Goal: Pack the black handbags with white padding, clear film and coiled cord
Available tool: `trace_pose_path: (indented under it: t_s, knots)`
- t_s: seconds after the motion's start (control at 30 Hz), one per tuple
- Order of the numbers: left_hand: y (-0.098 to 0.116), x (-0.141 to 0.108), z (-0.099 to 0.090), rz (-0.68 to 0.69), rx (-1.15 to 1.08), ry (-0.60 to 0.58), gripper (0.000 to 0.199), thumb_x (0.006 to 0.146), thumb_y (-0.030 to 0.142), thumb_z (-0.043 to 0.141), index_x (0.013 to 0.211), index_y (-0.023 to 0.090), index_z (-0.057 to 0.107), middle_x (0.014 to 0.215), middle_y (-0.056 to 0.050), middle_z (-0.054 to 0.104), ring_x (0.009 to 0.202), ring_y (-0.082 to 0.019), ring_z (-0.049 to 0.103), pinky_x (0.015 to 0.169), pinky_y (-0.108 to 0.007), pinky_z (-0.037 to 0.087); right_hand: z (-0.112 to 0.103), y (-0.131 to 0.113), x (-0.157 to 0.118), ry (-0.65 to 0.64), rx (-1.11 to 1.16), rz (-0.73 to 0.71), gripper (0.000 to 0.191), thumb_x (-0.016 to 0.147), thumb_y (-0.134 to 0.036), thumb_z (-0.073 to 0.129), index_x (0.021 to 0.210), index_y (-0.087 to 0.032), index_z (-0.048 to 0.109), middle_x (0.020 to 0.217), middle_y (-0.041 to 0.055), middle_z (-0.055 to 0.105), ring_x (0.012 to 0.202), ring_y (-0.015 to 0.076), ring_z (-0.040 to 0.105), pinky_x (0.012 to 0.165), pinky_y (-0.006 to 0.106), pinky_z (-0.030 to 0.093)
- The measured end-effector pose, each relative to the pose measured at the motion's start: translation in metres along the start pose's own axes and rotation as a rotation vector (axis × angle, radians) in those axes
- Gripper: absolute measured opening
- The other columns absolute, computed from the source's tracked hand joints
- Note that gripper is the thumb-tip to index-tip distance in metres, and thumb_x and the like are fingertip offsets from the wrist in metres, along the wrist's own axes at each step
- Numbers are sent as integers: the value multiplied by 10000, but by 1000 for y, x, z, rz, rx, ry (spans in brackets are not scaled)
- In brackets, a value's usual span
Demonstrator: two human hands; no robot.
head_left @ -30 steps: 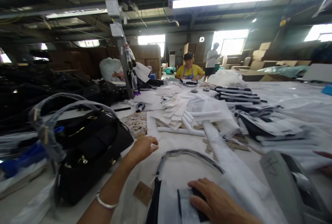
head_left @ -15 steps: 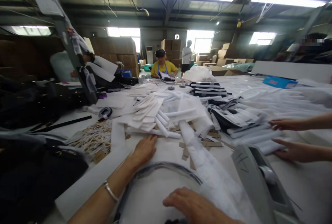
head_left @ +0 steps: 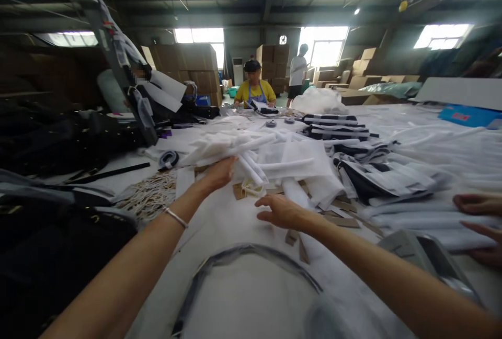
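Observation:
My left hand (head_left: 219,174), below a wrist with a silver bangle, is at the near edge of a heap of white sheets (head_left: 204,148). Its fingers are closed against the edge of the sheets and partly blurred. My right hand (head_left: 280,212) hovers over the white table just right of it, fingers apart and holding nothing. Rolled white pieces (head_left: 253,167) and a pale cord (head_left: 253,190) lie between and beyond my hands. Nearest to me, a dark curved strip in clear wrap (head_left: 247,249) arches across the table.
A grey plastic device (head_left: 429,258) stands at right, near another person's hands (head_left: 480,218). Dark bags (head_left: 63,266) crowd the left. Black-and-white pieces (head_left: 376,177) and brown card scraps (head_left: 341,221) lie right of the heap. A person in yellow (head_left: 257,93) sits opposite.
My left hand has moved forward from the bare table to the heap, whose near sheets have shifted away. My right hand has reached forward too. The view has turned slightly right and down.

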State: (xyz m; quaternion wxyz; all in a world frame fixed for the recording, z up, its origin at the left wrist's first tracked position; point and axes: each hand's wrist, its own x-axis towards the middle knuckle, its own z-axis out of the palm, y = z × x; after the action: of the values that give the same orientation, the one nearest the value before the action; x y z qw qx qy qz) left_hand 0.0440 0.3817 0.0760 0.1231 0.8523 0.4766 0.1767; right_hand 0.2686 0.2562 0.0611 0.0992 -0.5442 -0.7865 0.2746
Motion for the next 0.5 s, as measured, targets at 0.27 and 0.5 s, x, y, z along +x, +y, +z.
trace_pose_path:
  t_s: [0.27,0.5]
  knots:
    - [-69,34,-43,-118,-28,108,500,783,120,451,1265,103,584,1303,-130,642,1195,-246,597,1066,-356,440,20,-13,62,-9,-287,-247,357,832,-242,630,1177,-164,676,1315,130,614,1192,293,572,1045,397,416]
    - [-97,12,-40,-313,84,89,373,803,174,511,1140,130,665,1123,-127,719,1044,-255,658,942,-340,494,46,7,66,6,-355,-156,563,925,-399,517,1443,-181,489,1527,138,426,1375,341,401,1098,486,342]
